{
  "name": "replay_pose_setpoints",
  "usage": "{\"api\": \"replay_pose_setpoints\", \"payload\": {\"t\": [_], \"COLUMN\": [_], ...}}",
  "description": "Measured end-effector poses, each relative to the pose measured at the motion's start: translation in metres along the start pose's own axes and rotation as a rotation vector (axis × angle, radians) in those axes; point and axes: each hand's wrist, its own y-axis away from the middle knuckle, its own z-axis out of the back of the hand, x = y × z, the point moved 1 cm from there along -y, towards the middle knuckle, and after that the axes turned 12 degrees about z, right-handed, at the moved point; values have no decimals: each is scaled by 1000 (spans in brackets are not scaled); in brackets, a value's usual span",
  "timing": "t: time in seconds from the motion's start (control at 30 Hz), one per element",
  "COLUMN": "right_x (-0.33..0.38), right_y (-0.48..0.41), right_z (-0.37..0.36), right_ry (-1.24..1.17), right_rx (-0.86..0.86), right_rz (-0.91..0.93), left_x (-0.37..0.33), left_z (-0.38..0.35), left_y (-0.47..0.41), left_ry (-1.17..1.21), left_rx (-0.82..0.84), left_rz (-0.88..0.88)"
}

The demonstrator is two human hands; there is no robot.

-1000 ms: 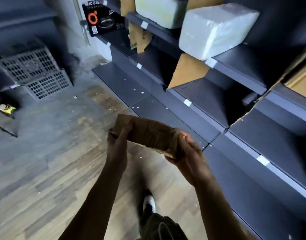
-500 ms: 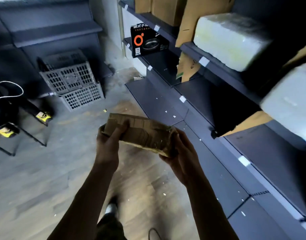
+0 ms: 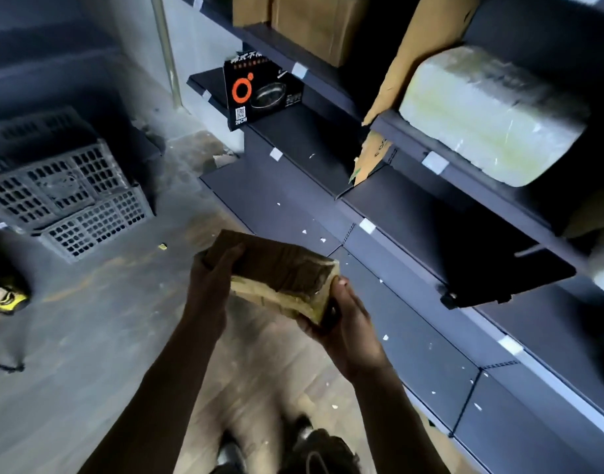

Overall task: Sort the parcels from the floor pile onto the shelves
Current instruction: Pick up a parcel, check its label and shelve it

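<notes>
A worn brown cardboard parcel (image 3: 280, 273) is held in front of me above the floor. My left hand (image 3: 210, 285) grips its left end, fingers curled over the top edge. My right hand (image 3: 345, 323) holds its right end from below and the side. Dark shelves (image 3: 410, 230) run along the right. On them stand a black box with an orange ring (image 3: 259, 94), brown cartons (image 3: 314, 25) and a white wrapped block (image 3: 492, 114).
Grey plastic crates (image 3: 64, 189) stand stacked on the floor at the left. A yellow and black object (image 3: 6, 295) lies at the far left edge. Cardboard dividers (image 3: 420, 53) lean between shelf bays. My shoes (image 3: 307, 436) show at the bottom on the wooden floor.
The view has swung along the shelves, so the black box and white block now sit further right and closer. The parcel stays held in both hands and has tilted slightly.
</notes>
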Motion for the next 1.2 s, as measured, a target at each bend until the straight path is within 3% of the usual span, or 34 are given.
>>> {"api": "replay_pose_setpoints", "payload": {"t": [0.33, 0.5, 0.63, 0.73, 0.83, 0.97, 1.2], "right_x": [-11, -8, 8, 24, 28, 5, -1], "right_y": [-124, -190, -224, -238, -236, -231, -243], "right_z": [29, 46, 69, 88, 100, 100, 88], "right_ry": [-24, 122, 63, -60, -83, 42, -117], "right_rx": [-231, -585, -775, -802, -776, -685, -781], "right_rz": [53, -24, -31, 52, 128, 82, 70], "left_x": [-27, -32, -24, -20, -11, 9, 27], "left_z": [-47, -89, -128, -161, -192, -231, -284], "left_y": [-93, -129, -160, -178, -191, -202, -202], "left_ry": [-223, -520, -758, -793, -736, -683, -700], "left_rx": [140, 303, 334, 301, 304, 310, 353], "left_rz": [206, 323, 227, 194, 347, 538, 469]}}
